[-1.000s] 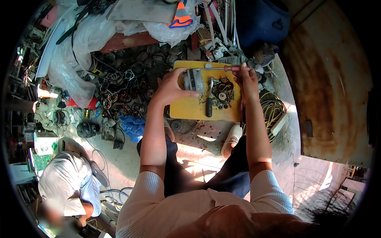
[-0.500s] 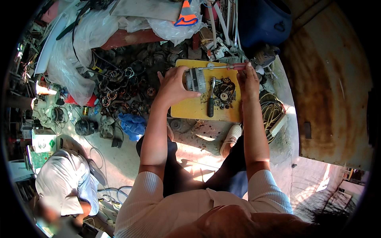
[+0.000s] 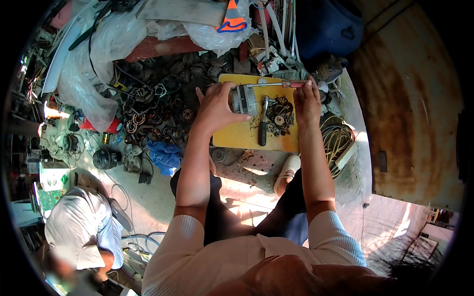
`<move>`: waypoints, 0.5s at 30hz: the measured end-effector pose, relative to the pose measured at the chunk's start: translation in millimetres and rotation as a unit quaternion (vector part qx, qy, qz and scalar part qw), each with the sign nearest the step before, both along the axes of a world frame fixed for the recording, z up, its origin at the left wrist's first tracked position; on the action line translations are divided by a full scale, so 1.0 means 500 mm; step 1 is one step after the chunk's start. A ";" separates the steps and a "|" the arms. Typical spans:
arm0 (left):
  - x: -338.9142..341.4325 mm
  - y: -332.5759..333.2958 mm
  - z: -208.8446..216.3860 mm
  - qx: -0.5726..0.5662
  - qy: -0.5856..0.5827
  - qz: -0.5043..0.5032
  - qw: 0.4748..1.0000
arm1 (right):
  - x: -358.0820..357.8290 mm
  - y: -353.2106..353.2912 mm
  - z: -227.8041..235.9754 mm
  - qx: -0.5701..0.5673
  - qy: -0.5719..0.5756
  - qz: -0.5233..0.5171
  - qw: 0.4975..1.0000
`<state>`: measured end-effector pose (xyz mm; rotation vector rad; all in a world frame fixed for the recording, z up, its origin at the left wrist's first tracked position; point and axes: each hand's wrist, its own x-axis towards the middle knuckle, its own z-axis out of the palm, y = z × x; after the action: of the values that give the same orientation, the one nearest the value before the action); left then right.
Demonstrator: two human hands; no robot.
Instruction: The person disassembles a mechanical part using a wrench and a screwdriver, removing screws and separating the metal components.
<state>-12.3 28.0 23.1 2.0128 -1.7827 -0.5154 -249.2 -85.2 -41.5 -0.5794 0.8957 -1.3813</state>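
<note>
A finned grey metal motor housing [image 3: 245, 101] rests on its side on a yellow board [image 3: 229, 137]. My left hand [image 3: 216, 106] is wrapped round its left end, thumb along the near side. My right hand [image 3: 308, 102] grips a screwdriver [image 3: 292, 84] by the end of its red handle. Its shaft lies level, pointing left, and the tip meets the housing's far upper edge. Just right of the housing, a ratchet wrench [image 3: 262, 129] with a black handle lies on the board. Small dark metal parts [image 3: 282, 117], several of them, are heaped beside the wrench.
Loose motor parts [image 3: 140, 116] and clear plastic sheeting [image 3: 81, 74] lie to the left. A blue cloth [image 3: 164, 156] is near my left forearm. Coiled cable [image 3: 336, 143] lies right of the board, with a blue barrel [image 3: 328, 29] beyond. Another person [image 3: 79, 224] crouches at lower left.
My right hand has moved slightly left, and the screwdriver handle sits a little differently in its fingers. The board has shifted slightly left. My left hand stays on the motor housing.
</note>
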 end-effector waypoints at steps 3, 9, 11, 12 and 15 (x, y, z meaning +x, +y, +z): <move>0.001 -0.001 -0.005 -0.002 0.001 -0.001 1.000 | 0.012 0.007 0.013 -0.013 -0.021 -0.012 1.000; 0.001 -0.002 0.002 0.010 -0.001 0.001 1.000 | 0.023 0.010 0.032 -0.008 -0.012 0.003 1.000; 0.000 -0.003 0.000 0.010 0.000 0.000 1.000 | 0.022 0.007 0.028 0.013 0.004 -0.012 1.000; -0.001 -0.004 -0.001 0.010 0.000 0.000 1.000 | 0.019 0.004 0.017 0.018 0.003 -0.023 1.000; -0.005 -0.005 0.000 0.010 -0.003 -0.004 1.000 | 0.023 0.001 0.003 0.026 -0.022 -0.062 0.998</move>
<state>-14.9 25.7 22.9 2.0231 -1.7966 -0.5330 -237.6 -84.5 -39.8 -0.4588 0.9430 -1.4716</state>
